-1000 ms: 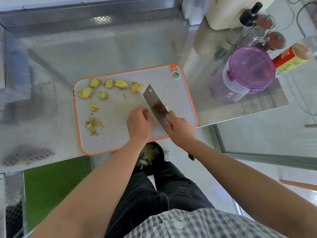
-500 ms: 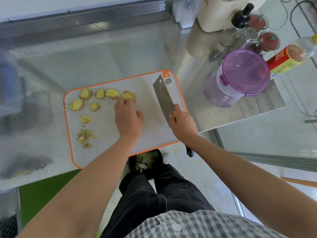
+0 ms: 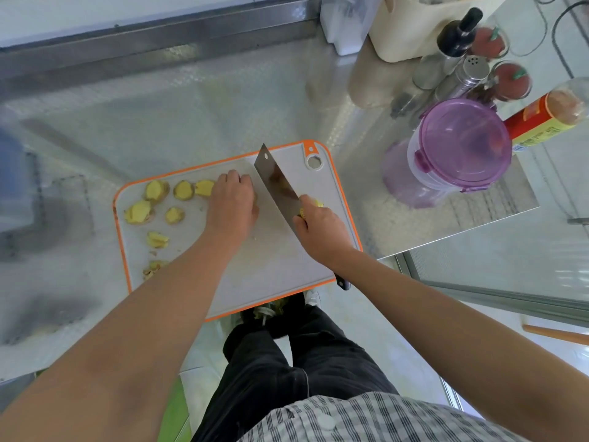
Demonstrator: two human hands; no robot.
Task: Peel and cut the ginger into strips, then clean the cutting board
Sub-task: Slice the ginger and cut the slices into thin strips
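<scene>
Ginger slices (image 3: 172, 199) lie at ten o'clock on the cutting board (image 3: 274, 275); the left hand (image 3: 234, 202), curled over the row's end, grasp hidden, should stack them flat, knuckles guiding the cleaver (image 3: 277, 183) gripped by the right hand (image 3: 318, 231).

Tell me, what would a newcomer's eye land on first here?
The broad steel cleaver, gripped by the right hand, angles across the orange-rimmed cutting board at centre. Beside it the left hand sits at the end of a row of yellow ginger slices near the board's far edge. A purple-lidded container stands on the counter to the right.
</scene>
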